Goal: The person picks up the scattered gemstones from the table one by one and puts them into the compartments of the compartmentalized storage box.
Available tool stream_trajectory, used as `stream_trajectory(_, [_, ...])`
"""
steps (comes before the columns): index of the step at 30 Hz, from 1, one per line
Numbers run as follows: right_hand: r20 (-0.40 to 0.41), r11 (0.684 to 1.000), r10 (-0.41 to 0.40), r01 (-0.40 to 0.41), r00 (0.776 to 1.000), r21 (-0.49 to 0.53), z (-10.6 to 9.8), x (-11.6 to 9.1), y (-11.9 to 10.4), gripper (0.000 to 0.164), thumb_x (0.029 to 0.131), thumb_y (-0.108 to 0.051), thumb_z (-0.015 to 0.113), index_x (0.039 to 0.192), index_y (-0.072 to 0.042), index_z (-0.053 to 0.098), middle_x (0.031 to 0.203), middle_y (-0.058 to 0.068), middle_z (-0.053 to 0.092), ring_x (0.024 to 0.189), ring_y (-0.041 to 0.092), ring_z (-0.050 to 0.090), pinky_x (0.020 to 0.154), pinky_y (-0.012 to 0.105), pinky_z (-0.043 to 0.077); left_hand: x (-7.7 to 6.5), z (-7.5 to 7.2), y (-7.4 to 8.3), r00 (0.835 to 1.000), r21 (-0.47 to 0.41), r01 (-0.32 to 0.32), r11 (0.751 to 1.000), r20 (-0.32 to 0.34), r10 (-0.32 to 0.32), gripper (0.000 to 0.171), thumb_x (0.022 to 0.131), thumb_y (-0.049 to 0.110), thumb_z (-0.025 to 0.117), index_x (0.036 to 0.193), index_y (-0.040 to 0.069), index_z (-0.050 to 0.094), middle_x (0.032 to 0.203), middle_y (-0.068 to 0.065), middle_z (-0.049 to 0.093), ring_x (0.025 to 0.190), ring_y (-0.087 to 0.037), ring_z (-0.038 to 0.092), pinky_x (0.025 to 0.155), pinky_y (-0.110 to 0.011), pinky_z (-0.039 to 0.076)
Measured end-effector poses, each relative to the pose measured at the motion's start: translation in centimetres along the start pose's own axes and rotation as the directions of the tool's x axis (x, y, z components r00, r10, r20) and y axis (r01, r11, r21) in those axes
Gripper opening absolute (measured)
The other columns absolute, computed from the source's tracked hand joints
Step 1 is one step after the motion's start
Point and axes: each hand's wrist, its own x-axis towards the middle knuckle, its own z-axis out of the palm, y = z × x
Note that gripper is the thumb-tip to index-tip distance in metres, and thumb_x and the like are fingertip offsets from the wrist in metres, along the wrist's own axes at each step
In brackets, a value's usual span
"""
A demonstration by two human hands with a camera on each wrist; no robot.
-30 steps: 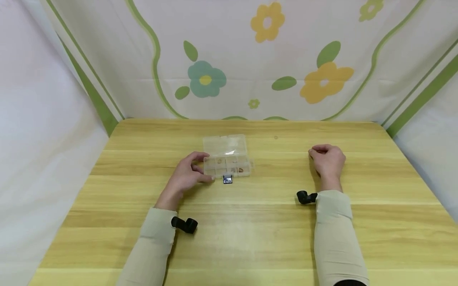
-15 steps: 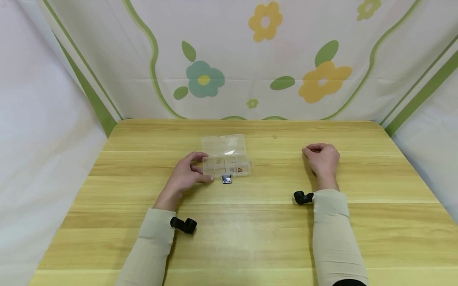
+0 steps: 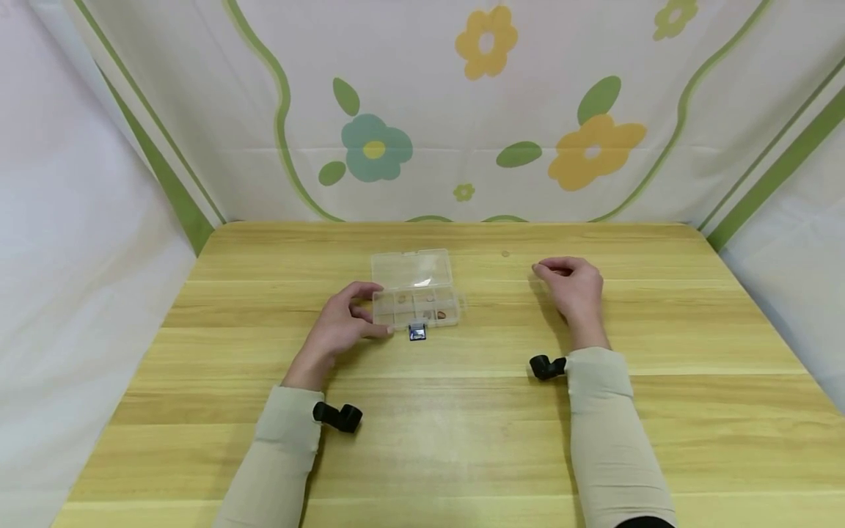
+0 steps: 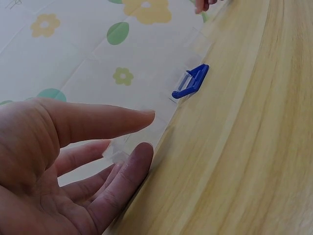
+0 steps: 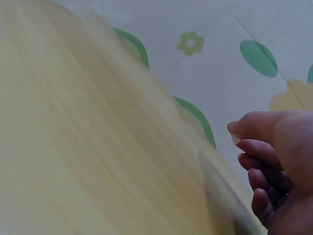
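Note:
My left hand [image 3: 343,319] grips the left end of a clear plastic compartment box [image 3: 385,308], thumb at the front and fingers behind. Its lid [image 3: 409,268] is swung back. Several small items lie in the compartments, among them a reddish-brown one [image 3: 441,315]. A blue clasp [image 4: 193,81] sticks out at the box's front. Right of the box, my right hand [image 3: 573,290] is over the table with thumb and index fingertips together; I cannot tell whether something tiny is between them. Farther back on the table lies a small, pale, ring-like thing [image 3: 505,254].
The box stands on a wood-grain table [image 3: 436,440]. Behind it hangs a white cloth with printed flowers [image 3: 462,110], and white cloth also hangs at both sides. A black camera mount is on the left sleeve [image 3: 339,416] and another on the right sleeve [image 3: 546,367].
My right hand has moved left and slightly back towards the box, its fingertips kept together. The left hand and the box have hardly moved.

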Motion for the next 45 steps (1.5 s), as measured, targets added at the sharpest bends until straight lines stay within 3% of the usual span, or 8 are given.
stream_trajectory(8, [0.099, 0.996, -0.044, 0.035, 0.994, 0.083, 1.7, -0.7, -1.3, 0.038, 0.099, -0.040, 0.078, 0.124, -0.012, 0.077, 0.118, 0.001, 0.067, 0.102, 0.017, 0.062, 0.084, 0.029, 0.051, 0.0, 0.0, -0.1, 1.000, 0.009, 0.004, 1.000, -0.002, -0.004, 0.074, 0.081, 0.001, 0.091, 0.148, 0.014, 0.060, 0.149, -0.012, 0.058, 0.098, -0.023, 0.057, 0.080, -0.031, 0.046])
stream_trajectory(25, [0.118, 0.975, -0.199, 0.183, 0.973, 0.129, 5.5, -2.4, -2.8, 0.026, 0.097, -0.034, 0.082, 0.114, -0.014, 0.081, 0.127, 0.005, 0.066, 0.102, 0.022, 0.060, 0.082, 0.035, 0.053, 0.2, 0.1, -0.5, 1.000, 0.007, 0.001, 1.000, 0.003, -0.001, 0.073, 0.082, 0.003, 0.091, 0.148, 0.015, 0.060, 0.147, -0.012, 0.058, 0.098, -0.024, 0.057, 0.079, -0.031, 0.047])
stream_trajectory(34, [0.176, 0.957, -0.281, 0.262, 0.943, 0.125, 7.7, -3.9, -4.1, 0.021, 0.094, -0.030, 0.083, 0.107, -0.013, 0.083, 0.114, 0.007, 0.068, 0.102, 0.024, 0.061, 0.088, 0.037, 0.051, 0.2, 0.1, -0.4, 1.000, 0.002, 0.001, 1.000, 0.002, -0.001, 0.073, 0.082, 0.002, 0.090, 0.148, 0.015, 0.061, 0.147, -0.012, 0.058, 0.099, -0.024, 0.057, 0.080, -0.031, 0.047])
stream_trajectory(45, [0.270, 0.947, -0.321, 0.304, 0.908, 0.105, 9.3, -5.7, -5.5, 0.013, 0.093, -0.027, 0.085, 0.103, -0.018, 0.084, 0.113, 0.002, 0.068, 0.106, 0.023, 0.059, 0.088, 0.038, 0.049, 0.1, 0.0, -0.4, 1.000, 0.000, 0.005, 1.000, -0.002, -0.005, 0.074, 0.081, 0.001, 0.091, 0.147, 0.016, 0.061, 0.148, -0.011, 0.058, 0.101, -0.024, 0.058, 0.082, -0.031, 0.047])
